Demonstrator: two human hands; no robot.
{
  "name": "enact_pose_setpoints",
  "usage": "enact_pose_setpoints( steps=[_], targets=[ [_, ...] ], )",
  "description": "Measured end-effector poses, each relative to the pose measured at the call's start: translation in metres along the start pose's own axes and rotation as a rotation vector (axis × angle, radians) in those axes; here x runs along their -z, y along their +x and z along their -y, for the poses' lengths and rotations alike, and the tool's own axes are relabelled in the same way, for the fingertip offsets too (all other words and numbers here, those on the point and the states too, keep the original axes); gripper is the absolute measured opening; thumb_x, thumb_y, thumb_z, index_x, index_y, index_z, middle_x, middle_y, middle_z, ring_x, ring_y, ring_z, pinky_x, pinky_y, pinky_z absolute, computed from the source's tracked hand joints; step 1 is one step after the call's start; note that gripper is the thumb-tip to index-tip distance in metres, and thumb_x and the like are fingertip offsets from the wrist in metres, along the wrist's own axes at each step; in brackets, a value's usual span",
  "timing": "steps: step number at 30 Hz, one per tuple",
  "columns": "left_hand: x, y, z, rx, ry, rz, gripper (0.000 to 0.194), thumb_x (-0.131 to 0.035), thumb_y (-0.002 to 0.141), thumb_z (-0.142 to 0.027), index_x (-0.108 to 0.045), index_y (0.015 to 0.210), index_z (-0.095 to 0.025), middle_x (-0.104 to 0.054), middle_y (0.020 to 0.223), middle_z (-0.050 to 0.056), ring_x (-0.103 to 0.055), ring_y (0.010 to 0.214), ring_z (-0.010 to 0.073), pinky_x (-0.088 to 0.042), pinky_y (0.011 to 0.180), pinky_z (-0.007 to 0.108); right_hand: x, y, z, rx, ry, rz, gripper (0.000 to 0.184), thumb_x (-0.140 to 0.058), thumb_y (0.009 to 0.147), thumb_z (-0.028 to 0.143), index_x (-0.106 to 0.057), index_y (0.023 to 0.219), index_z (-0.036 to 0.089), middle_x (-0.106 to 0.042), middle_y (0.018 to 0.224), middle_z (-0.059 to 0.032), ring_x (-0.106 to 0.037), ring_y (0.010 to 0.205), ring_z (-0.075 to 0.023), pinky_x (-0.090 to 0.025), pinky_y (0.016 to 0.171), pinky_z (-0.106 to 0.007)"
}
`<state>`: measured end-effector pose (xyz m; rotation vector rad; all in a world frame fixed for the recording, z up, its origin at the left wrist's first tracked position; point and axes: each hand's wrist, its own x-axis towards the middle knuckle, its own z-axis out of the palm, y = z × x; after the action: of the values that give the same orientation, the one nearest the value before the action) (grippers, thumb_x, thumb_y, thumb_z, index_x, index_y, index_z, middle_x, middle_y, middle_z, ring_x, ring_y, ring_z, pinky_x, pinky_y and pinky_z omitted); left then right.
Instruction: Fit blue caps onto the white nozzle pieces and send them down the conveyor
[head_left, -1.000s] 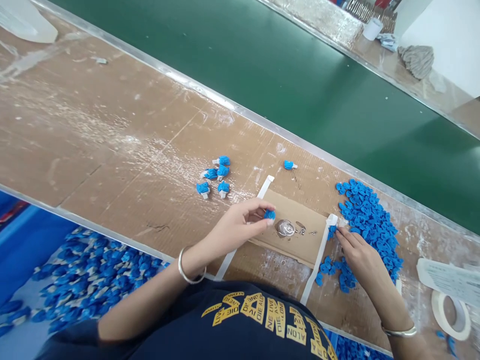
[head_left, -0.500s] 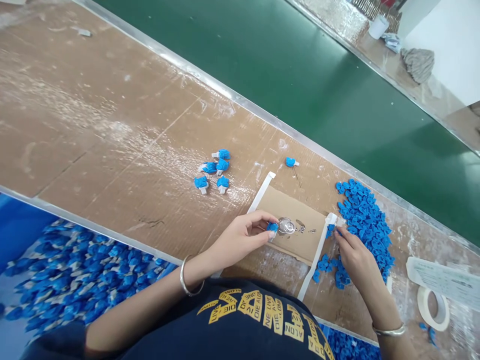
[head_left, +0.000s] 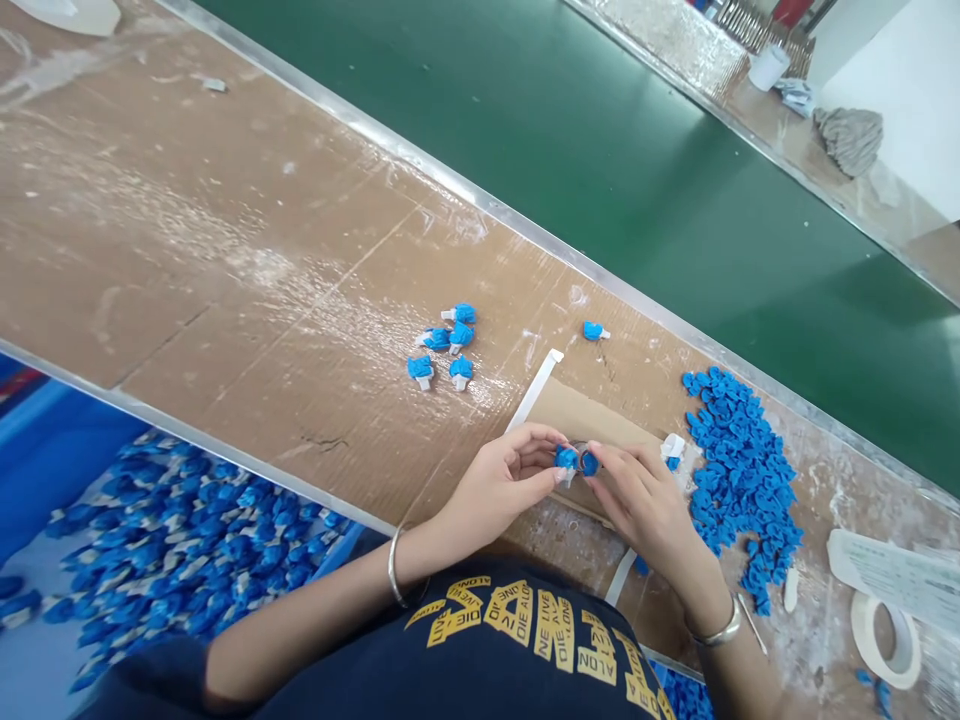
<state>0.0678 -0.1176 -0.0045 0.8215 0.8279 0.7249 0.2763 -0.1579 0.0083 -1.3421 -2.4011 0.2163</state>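
Observation:
My left hand (head_left: pixel 504 482) pinches a small blue part with a white stem (head_left: pixel 565 460) over a taped-down cardboard pad (head_left: pixel 570 412). My right hand (head_left: pixel 645 505) pinches a second small blue part (head_left: pixel 590 464) and holds it against the first, fingertip to fingertip. The metal fixture on the pad is mostly hidden behind my fingers. A heap of loose blue parts (head_left: pixel 739 470) lies just right of my right hand. Several finished blue-and-white pieces (head_left: pixel 444 350) sit in a cluster up and left of the pad, and one more (head_left: pixel 595 331) lies alone above it.
A green conveyor belt (head_left: pixel 600 150) runs along the far edge of the brown worktable (head_left: pixel 225 250). A roll of white tape (head_left: pixel 885 630) and a paper label (head_left: pixel 892 580) lie at the right. A bin full of blue pieces (head_left: pixel 172 540) sits below the table's near edge at the left.
My right hand left the heap with a blue part and came left to meet my left hand over the pad. My left hand stayed near the fixture with its part.

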Motion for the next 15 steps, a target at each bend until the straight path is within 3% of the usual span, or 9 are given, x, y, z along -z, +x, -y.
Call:
enact_pose_setpoints(
  steps=[2, 5, 11, 15],
  targets=[
    [0.0, -0.002, 0.0, -0.019, 0.0, -0.02, 0.022, -0.07, 0.08, -0.023, -0.063, 0.099, -0.016, -0.073, 0.101, 0.007, -0.068, 0.098, 0.0183, -0.053, 0.092, 0.033, -0.002, 0.001, 0.001, -0.023, 0.039, -0.009, 0.048, -0.059, 0.094, 0.015, -0.048, 0.14, 0.02, -0.072, 0.113, -0.0105, -0.066, 0.094, -0.0212, -0.056, 0.081, -0.038],
    [-0.003, -0.004, 0.001, -0.032, -0.025, -0.028, 0.023, -0.071, 0.08, -0.021, -0.062, 0.101, -0.017, -0.072, 0.103, 0.006, -0.067, 0.1, 0.0177, -0.053, 0.094, 0.033, -0.002, -0.005, 0.01, -0.139, 0.237, -0.12, 0.049, -0.064, 0.091, 0.014, -0.051, 0.137, 0.025, -0.072, 0.113, -0.0078, -0.065, 0.098, -0.0205, -0.057, 0.083, -0.037],
    [-0.01, -0.009, 0.002, -0.011, -0.263, 0.125, 0.024, -0.074, 0.081, -0.017, -0.06, 0.101, -0.018, -0.072, 0.103, 0.004, -0.069, 0.096, 0.0142, -0.053, 0.086, 0.026, -0.013, -0.015, 0.041, -0.493, 0.851, -0.448, 0.037, -0.065, 0.091, 0.018, -0.061, 0.126, 0.03, -0.074, 0.11, -0.0045, -0.069, 0.105, -0.0197, -0.057, 0.094, -0.041],
    [-0.013, -0.011, 0.0, 0.01, -0.329, 0.152, 0.025, -0.077, 0.08, -0.018, -0.061, 0.099, -0.018, -0.073, 0.101, 0.002, -0.069, 0.095, 0.0121, -0.053, 0.084, 0.022, -0.02, -0.015, 0.049, -0.55, 1.005, -0.519, 0.034, -0.066, 0.091, 0.019, -0.064, 0.122, 0.03, -0.074, 0.111, -0.0044, -0.07, 0.104, -0.0193, -0.059, 0.091, -0.038]
  ],
)
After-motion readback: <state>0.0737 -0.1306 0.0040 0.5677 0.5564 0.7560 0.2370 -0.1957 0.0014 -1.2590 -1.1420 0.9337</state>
